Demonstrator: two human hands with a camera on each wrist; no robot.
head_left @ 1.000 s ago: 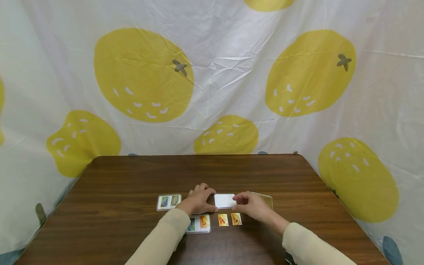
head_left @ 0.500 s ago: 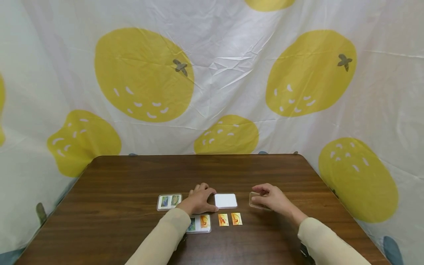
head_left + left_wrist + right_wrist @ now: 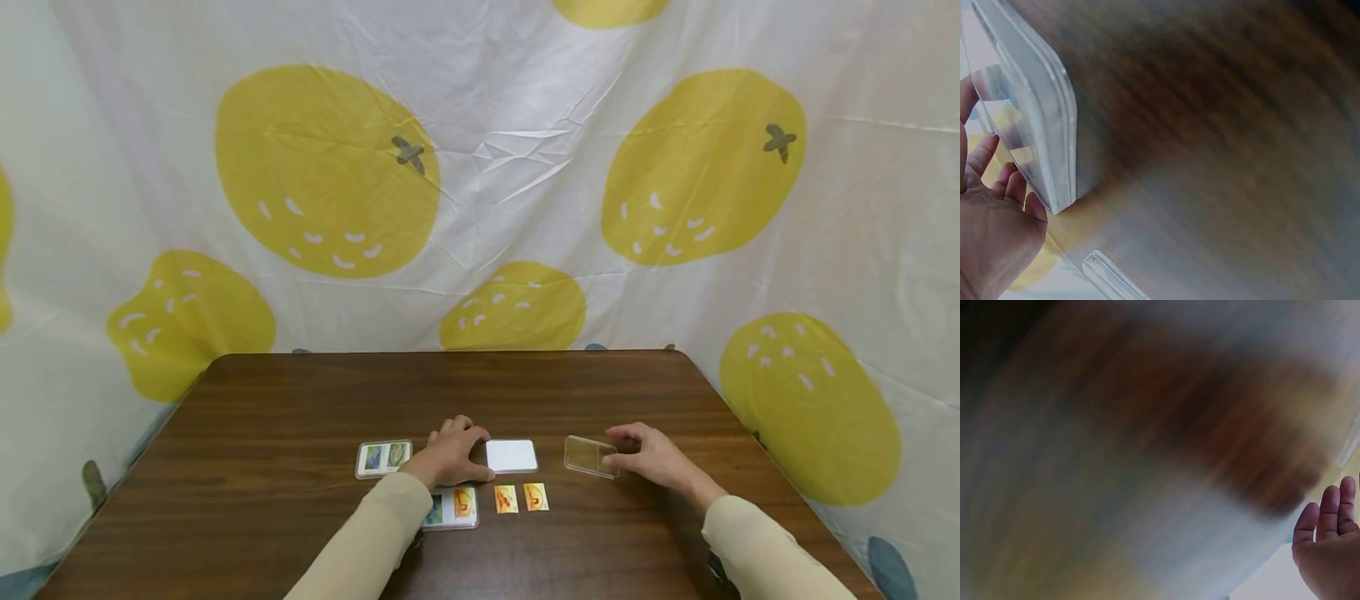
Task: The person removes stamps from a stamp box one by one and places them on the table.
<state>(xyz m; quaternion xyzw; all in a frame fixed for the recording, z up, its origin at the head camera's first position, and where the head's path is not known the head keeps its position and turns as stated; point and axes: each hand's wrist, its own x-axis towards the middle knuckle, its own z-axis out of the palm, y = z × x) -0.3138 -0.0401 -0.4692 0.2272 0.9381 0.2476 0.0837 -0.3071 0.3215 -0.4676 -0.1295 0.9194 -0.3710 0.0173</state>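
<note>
My left hand [image 3: 452, 454] spans the left end of a clear plastic case [image 3: 512, 456] with a white top, thumb and forefinger at its left corners. In the left wrist view the case [image 3: 1057, 125] stands close by the curved fingers. To the right, a see-through plastic lid [image 3: 585, 456] lies on the table. My right hand [image 3: 652, 457] is at the lid's right end, thumb and forefinger apart, with the thumb tip overlapping it. Two small orange-and-yellow picture cards [image 3: 506, 498] lie side by side just in front of the white-topped case.
Another clear case [image 3: 384, 458] with two green-blue pictures lies left of my left hand. Nearer me is a case [image 3: 457, 507] with one orange picture, partly covered by my left sleeve [image 3: 382, 517]. Beyond the brown wooden table [image 3: 300, 400] hangs a lemon-print cloth [image 3: 525, 208].
My right hand has left the white-topped case and moved right, across the lid to its right end. The left hand, cases and small cards have stayed in place.
</note>
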